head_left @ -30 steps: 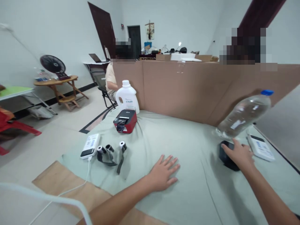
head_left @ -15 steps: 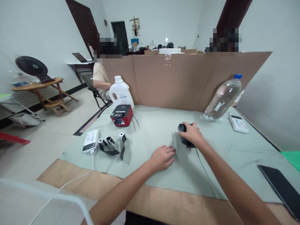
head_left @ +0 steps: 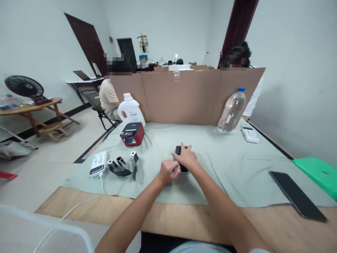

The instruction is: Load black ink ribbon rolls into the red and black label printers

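A small black device [head_left: 181, 151] lies on the pale green cloth [head_left: 226, 168] near the table's middle. My right hand [head_left: 186, 157] rests on top of it with the fingers curled over it. Against the device's near left side, my left hand [head_left: 168, 171] is curled up, fingertips touching it. Most of the device is hidden under the two hands.
Left of the hands lie black-strapped rolls [head_left: 122, 166], a white power bank [head_left: 98, 163] with a cable, a red label printer [head_left: 132, 134] and a white jug [head_left: 131, 110]. A water bottle [head_left: 231, 111], a white remote [head_left: 250, 134], a black phone [head_left: 297, 195] and a green object [head_left: 318, 171] sit right. A cardboard screen [head_left: 184, 96] stands behind; people sit beyond it.
My right hand has dragged the black device from the right side, near the bottle, to the middle of the cloth. My left hand went from lying flat to curled against the device.
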The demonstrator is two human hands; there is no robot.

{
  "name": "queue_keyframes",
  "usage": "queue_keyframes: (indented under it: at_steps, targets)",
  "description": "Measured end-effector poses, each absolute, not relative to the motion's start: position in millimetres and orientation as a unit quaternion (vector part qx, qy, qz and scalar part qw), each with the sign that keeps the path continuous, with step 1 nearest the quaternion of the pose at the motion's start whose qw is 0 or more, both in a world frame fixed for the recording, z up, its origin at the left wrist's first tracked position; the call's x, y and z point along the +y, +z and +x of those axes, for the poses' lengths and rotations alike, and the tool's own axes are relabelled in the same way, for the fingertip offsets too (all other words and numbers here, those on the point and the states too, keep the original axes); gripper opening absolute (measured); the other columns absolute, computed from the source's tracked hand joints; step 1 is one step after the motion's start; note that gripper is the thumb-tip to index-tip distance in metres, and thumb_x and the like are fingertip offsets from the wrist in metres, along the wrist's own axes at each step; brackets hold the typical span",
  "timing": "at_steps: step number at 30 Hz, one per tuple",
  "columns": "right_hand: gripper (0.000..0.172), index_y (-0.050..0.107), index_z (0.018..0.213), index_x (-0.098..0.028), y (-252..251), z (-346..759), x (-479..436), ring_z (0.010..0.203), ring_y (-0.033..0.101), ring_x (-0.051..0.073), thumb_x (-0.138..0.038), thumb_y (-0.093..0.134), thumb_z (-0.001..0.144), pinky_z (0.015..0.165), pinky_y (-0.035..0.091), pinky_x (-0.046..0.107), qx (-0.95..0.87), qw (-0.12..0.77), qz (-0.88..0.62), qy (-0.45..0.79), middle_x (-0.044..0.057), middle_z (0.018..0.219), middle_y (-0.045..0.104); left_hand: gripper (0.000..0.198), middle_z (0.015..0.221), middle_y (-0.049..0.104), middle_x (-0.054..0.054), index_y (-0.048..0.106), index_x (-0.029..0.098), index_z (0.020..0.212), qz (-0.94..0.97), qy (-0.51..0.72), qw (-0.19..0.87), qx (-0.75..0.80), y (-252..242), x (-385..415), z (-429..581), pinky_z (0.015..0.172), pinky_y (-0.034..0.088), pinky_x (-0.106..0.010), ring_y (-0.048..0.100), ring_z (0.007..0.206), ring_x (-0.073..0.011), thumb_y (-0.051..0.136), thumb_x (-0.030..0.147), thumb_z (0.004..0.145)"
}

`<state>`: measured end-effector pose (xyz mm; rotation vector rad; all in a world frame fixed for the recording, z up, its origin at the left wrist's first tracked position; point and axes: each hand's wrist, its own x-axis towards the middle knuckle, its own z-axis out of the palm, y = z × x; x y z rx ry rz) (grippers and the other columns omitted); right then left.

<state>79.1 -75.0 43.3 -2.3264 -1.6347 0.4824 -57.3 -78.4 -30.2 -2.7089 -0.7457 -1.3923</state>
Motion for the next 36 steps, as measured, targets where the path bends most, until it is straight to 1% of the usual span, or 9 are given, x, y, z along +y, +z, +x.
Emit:
queue_keyframes:
  at_steps: [2, 5, 8, 10, 14, 16, 23, 30, 36]
  targets:
    - [0.081, 0.032, 0.159, -0.021, 41.4, 101.0, -80.5, 0.123, 0.058, 0.044, -0.065, 0.047, 0.093, 0.099, 0.045, 0.058, -0.585, 0.171, -0.775, 0.169, 0.027, 0.148, 0.043, 0.027, 0.06, 0.061, -0.001, 0.061, 0.02, 0.071, -0.846, -0.439, -0.032, -0.299, -30.3, -72.7, -60.8, 0.063, 0.042, -0.029, 0.054, 0.057, -0.0139, 0.045, 0.022, 0.093]
    - [0.066, 0.036, 0.157, -0.012, 23.9, 135.3, -87.5, 0.135, 0.052, 0.038, -0.044, 0.035, 0.1, 0.111, 0.04, 0.052, -0.615, 0.253, -0.729, 0.163, 0.025, 0.15, 0.049, 0.025, 0.085, 0.07, -0.005, 0.071, 0.018, 0.1, -0.829, -0.412, -0.113, -0.362, -31.8, -63.8, -63.2, 0.077, 0.049, -0.028, 0.064, 0.079, -0.0164, 0.047, 0.024, 0.096]
    - [0.061, 0.043, 0.152, -0.006, -6.0, 154.3, -93.0, 0.136, 0.054, 0.028, -0.027, 0.03, 0.097, 0.114, 0.04, 0.042, -0.62, 0.325, -0.686, 0.201, 0.021, 0.146, 0.057, 0.038, 0.099, 0.069, -0.007, 0.066, 0.019, 0.129, -0.82, -0.374, -0.171, -0.398, -35.9, -56.0, -62.6, 0.085, 0.051, -0.03, 0.064, 0.091, -0.018, 0.046, 0.025, 0.097]
    - [0.06, 0.05, 0.148, -0.007, -24.8, 156.5, -96.0, 0.132, 0.058, 0.026, -0.022, 0.033, 0.093, 0.114, 0.041, 0.039, -0.625, 0.358, -0.664, 0.202, 0.018, 0.141, 0.062, 0.043, 0.102, 0.069, -0.007, 0.063, 0.019, 0.137, -0.81, -0.369, -0.2, -0.41, -39.6, -51.5, -62.1, 0.088, 0.051, -0.031, 0.064, 0.093, -0.0185, 0.046, 0.024, 0.097]
    - [0.06, 0.059, 0.141, -0.011, -44.9, 151.5, -98.3, 0.126, 0.06, 0.026, -0.018, 0.04, 0.085, 0.114, 0.041, 0.04, -0.64, 0.382, -0.648, 0.156, 0.014, 0.135, 0.067, 0.04, 0.102, 0.072, -0.007, 0.069, 0.016, 0.129, -0.78, -0.375, -0.26, -0.427, -45.7, -43.8, -63.3, 0.089, 0.051, -0.03, 0.065, 0.093, -0.0181, 0.047, 0.02, 0.095]
    - [0.06, 0.06, 0.141, -0.011, -46.9, 150.4, -98.0, 0.125, 0.061, 0.025, -0.018, 0.039, 0.085, 0.113, 0.042, 0.04, -0.641, 0.385, -0.647, 0.15, 0.014, 0.135, 0.067, 0.04, 0.1, 0.072, -0.007, 0.072, 0.016, 0.125, -0.781, -0.363, -0.268, -0.431, -47.3, -41.3, -64.3, 0.088, 0.051, -0.03, 0.065, 0.091, -0.0176, 0.047, 0.018, 0.094]
    - [0.059, 0.056, 0.145, -0.011, -40.5, 150.7, -100.5, 0.124, 0.06, 0.023, -0.017, 0.036, 0.089, 0.111, 0.042, 0.039, -0.642, 0.352, -0.665, 0.145, 0.014, 0.136, 0.066, 0.045, 0.095, 0.069, -0.004, 0.071, 0.019, 0.128, -0.792, -0.337, -0.265, -0.434, -49.1, -39.4, -66.3, 0.088, 0.05, -0.028, 0.063, 0.088, -0.0162, 0.045, 0.014, 0.091]
    - [0.061, 0.054, 0.146, -0.011, -37.8, 150.0, -102.5, 0.127, 0.059, 0.023, -0.014, 0.036, 0.088, 0.112, 0.041, 0.038, -0.649, 0.332, -0.669, 0.145, 0.014, 0.138, 0.064, 0.048, 0.099, 0.068, -0.005, 0.068, 0.021, 0.132, -0.81, -0.317, -0.23, -0.436, -48.4, -41.3, -65.9, 0.09, 0.049, -0.028, 0.064, 0.092, -0.017, 0.044, 0.014, 0.092]
    - [0.065, 0.05, 0.148, -0.01, -42.9, 152.3, -100.1, 0.13, 0.057, 0.023, -0.013, 0.038, 0.085, 0.113, 0.04, 0.039, -0.661, 0.322, -0.662, 0.143, 0.015, 0.14, 0.063, 0.048, 0.1, 0.067, -0.006, 0.066, 0.021, 0.135, -0.837, -0.277, -0.158, -0.445, -43.5, -45.1, -65.8, 0.092, 0.05, -0.03, 0.063, 0.096, -0.0191, 0.044, 0.014, 0.093]
